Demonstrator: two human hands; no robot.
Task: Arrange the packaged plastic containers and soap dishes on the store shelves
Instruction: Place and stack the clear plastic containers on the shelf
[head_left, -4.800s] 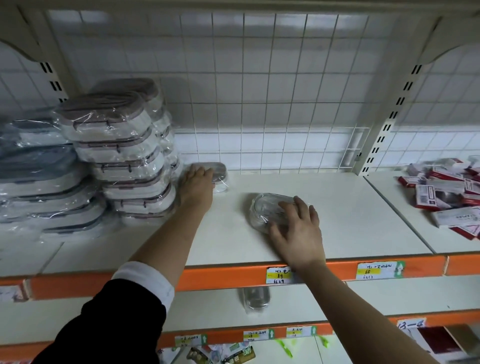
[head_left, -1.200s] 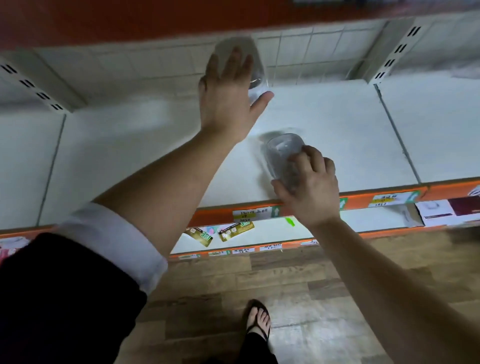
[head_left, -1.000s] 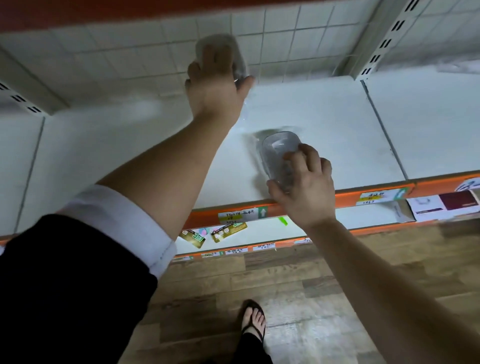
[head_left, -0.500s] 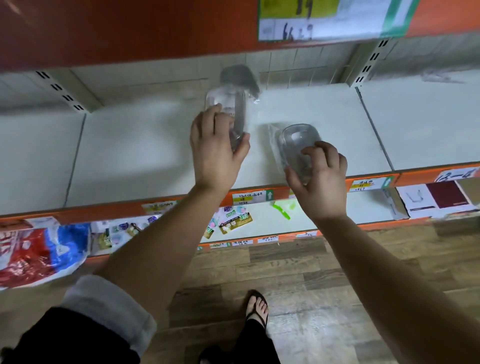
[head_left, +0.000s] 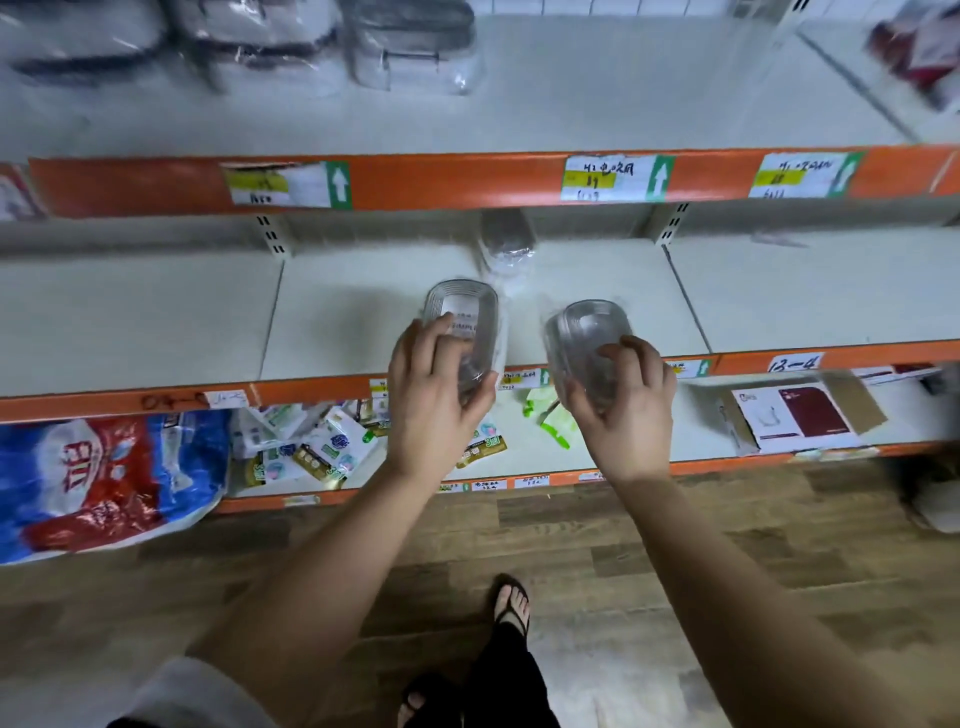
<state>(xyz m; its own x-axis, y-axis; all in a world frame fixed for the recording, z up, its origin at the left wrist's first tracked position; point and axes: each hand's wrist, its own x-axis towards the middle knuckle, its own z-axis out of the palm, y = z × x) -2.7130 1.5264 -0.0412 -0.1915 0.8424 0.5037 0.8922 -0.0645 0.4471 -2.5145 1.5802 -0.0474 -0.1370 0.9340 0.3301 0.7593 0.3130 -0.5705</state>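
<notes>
The left hand gripped one soap dish, the right hand a second dish. Both seemed light, stiff and slippery, best held by the sides.

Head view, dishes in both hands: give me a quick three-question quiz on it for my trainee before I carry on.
1. Short answer: what does the right hand hold in its grip?
2. True or false: a third wrapped dish lies on the middle shelf, farther back than both hands.
3. Pick one: the dish with a white label is held by A) the left hand, B) the right hand, C) neither.

Key: 1, a clear soap dish; 2, true; 3, A.
</notes>
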